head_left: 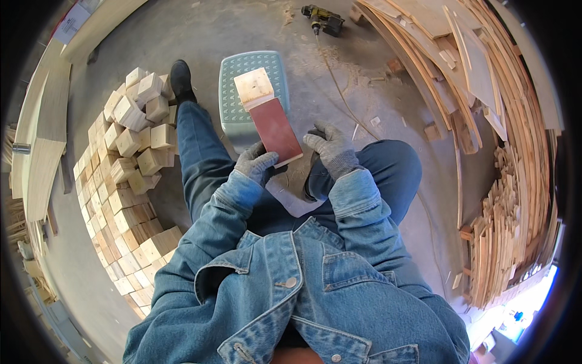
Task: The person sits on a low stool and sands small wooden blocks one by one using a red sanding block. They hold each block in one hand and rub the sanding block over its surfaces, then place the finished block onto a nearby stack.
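My left hand (257, 162), in a grey glove, is closed on the near end of a flat board with a reddish-brown, sandpaper-like face (276, 129). A pale edge shows along the board's near end. Its far end meets a light wooden block (253, 85), which lies over a pale green plastic step stool (230, 79) with a studded top. Whether board and block are joined cannot be told. Just right of the board, apart from it, my gloved right hand (334, 149) has its thumb and bent fingers apart, with dark glove material between them and nothing visibly held.
Cut wooden blocks (124, 209) form a large pile on my left. A yellow and black power drill (323, 20) lies on the far floor. Long boards and thin wood strips (494, 236) are stacked along the right. A cord (339, 91) crosses the concrete floor.
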